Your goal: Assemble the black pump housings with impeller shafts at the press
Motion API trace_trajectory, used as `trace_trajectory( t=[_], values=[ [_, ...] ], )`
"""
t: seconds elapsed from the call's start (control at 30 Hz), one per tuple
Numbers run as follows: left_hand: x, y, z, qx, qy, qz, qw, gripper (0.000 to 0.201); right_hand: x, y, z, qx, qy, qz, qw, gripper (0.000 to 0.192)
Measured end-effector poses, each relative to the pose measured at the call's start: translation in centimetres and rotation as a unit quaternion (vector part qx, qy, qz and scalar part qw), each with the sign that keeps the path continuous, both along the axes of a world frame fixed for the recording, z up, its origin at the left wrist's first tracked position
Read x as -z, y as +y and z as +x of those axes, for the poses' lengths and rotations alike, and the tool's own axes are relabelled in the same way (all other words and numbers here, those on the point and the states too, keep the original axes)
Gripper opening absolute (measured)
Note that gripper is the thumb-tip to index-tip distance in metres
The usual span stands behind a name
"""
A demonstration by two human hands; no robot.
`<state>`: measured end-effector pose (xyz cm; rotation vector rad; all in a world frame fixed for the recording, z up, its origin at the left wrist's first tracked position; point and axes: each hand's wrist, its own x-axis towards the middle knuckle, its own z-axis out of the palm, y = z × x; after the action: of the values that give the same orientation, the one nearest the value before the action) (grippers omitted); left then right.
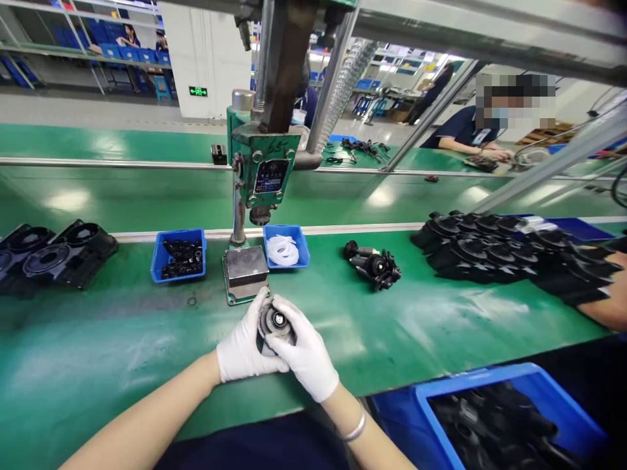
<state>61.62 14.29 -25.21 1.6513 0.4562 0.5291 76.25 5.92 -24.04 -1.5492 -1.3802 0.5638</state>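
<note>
White-gloved hands, left hand (243,346) and right hand (306,352), cupping round part (275,322) (dark)

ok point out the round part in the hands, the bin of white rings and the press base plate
round part (277,321), head view, on its grey centre hub
bin of white rings (298,243), head view, on its blue right wall
press base plate (245,266), head view, on its flat metal top

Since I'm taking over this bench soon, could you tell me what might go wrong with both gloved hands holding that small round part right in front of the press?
1. The left hand and right hand grip the round part right beside the press base; fingers could stray under the ram.
2. The pile of black parts sits loosely heaped and could slide.
3. The assembled piece lies loose on the bench and might roll.
</note>
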Motion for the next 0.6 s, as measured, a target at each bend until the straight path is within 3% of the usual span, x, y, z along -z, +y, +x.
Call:
trace_trajectory(
  t=[0.2, 0.37, 0.47, 0.53, 0.6],
  values=[
    [0.0, 0.5, -0.1, -0.009, -0.01, 0.072, 0.997, 0.122, -1.3, 1.0, 1.5, -0.052, -0.026, -0.077, 0.995, 0.079],
    [0.1, 0.2, 0.0, -0.02, -0.02, 0.116, 0.993, 0.121, -2.4, 2.2, 2.6, -0.119, -0.07, -0.112, 0.984, 0.081],
    [0.1, 0.0, 0.3, -0.029, -0.036, 0.138, 0.989, 0.118, -2.5, 2.4, 2.1, -0.127, -0.086, -0.092, 0.984, 0.084],
    [0.1, -0.2, 0.6, -0.046, -0.057, 0.152, 0.986, 0.115, -2.3, 1.5, 1.8, -0.09, -0.09, -0.053, 0.99, 0.085],
    [0.1, -0.4, 0.8, -0.063, -0.062, 0.16, 0.983, 0.115, -2.0, -0.3, 1.9, -0.047, -0.083, -0.001, 0.995, 0.072]
  ],
)
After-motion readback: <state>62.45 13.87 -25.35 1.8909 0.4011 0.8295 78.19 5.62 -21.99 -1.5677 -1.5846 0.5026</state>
